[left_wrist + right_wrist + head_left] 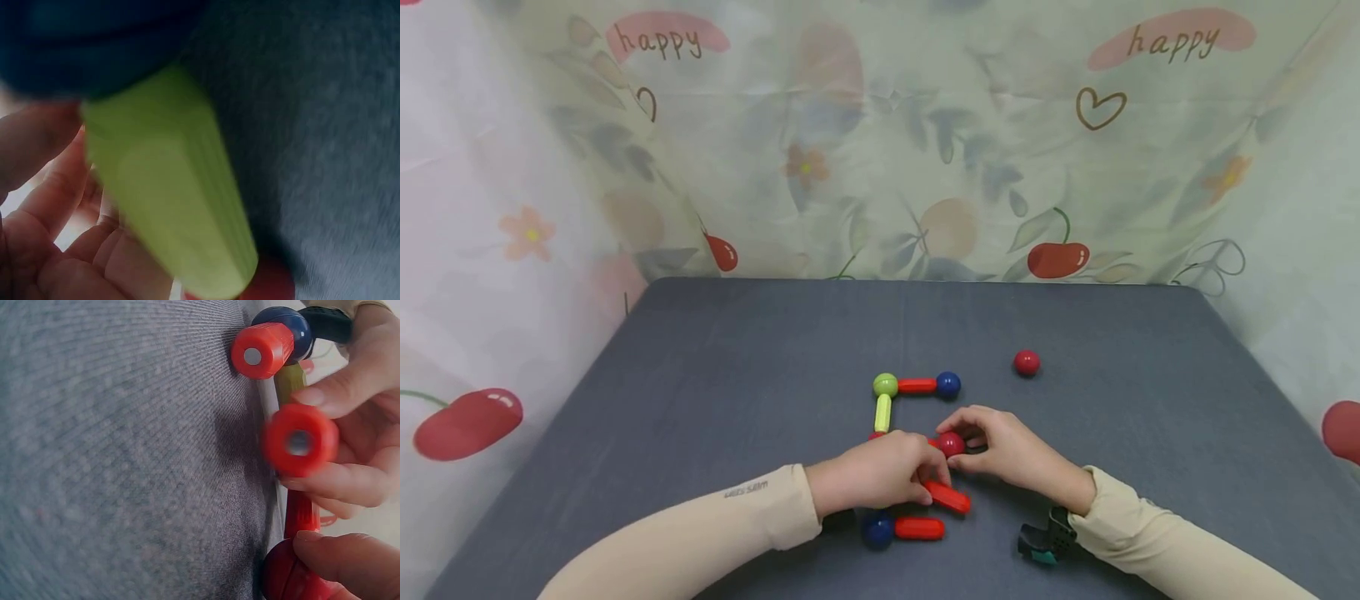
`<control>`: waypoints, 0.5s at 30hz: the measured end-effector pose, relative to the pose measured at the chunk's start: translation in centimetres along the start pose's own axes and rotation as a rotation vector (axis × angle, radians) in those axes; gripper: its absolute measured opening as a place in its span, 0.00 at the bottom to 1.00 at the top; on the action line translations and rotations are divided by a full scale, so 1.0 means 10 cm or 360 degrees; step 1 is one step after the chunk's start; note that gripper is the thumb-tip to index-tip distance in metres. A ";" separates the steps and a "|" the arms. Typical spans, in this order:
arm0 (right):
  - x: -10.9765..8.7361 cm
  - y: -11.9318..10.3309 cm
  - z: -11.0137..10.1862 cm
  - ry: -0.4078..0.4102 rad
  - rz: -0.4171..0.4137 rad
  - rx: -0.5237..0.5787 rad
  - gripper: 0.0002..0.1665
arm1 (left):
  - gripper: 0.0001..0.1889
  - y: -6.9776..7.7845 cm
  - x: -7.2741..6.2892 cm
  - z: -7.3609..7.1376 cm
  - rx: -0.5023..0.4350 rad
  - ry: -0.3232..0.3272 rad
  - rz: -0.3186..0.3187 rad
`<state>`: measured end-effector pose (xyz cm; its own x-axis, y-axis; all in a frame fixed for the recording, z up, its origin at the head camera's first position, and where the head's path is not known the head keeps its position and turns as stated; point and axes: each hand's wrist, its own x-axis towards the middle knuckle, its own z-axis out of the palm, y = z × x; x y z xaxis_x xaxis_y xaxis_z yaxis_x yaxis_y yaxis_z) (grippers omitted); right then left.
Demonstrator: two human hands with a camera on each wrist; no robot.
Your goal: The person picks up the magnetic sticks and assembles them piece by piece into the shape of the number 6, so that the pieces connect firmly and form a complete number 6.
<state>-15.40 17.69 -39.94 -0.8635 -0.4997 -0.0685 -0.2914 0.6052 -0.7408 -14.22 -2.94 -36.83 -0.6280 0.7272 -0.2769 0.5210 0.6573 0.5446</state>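
My left hand (887,471) pinches a red magnetic rod (949,497) between thumb and fingers. In the right wrist view that rod (300,440) points its metal-tipped end at the camera. My right hand (1011,446) grips a red ball (951,443) with thumb and fingertips, at the end of another red rod (302,511). A figure of rods and balls lies about my left hand: a green ball (885,385), a yellow-green rod (883,412), and a dark blue ball (877,529) with a red rod (919,528) on it. Part of the figure is hidden under my left hand.
A loose red ball (1027,362) lies farther back on the dark grey table (760,358). From the green ball a red rod (917,386) runs right to a blue ball (948,385). A patterned cloth (880,167) hangs behind the table and along its sides.
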 end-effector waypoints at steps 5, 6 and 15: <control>0.00 -0.01 0.00 0.0008 -0.0004 -0.0013 0.19 | 0.09 0.01 0.04 0.07 0.0164 -0.0029 0.0060; 0.00 -0.01 0.00 0.0010 -0.0004 -0.0016 0.19 | 0.10 0.01 0.05 0.08 0.0187 -0.0028 0.0066; 0.01 0.00 0.01 0.0015 -0.0003 -0.0039 0.19 | 0.10 0.02 0.05 0.09 0.0227 -0.0023 0.0072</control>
<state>-15.46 17.62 -40.01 -0.8666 -0.4953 -0.0607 -0.3031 0.6191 -0.7244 -13.94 -2.28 -37.59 -0.5942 0.7589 -0.2664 0.6262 0.6444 0.4389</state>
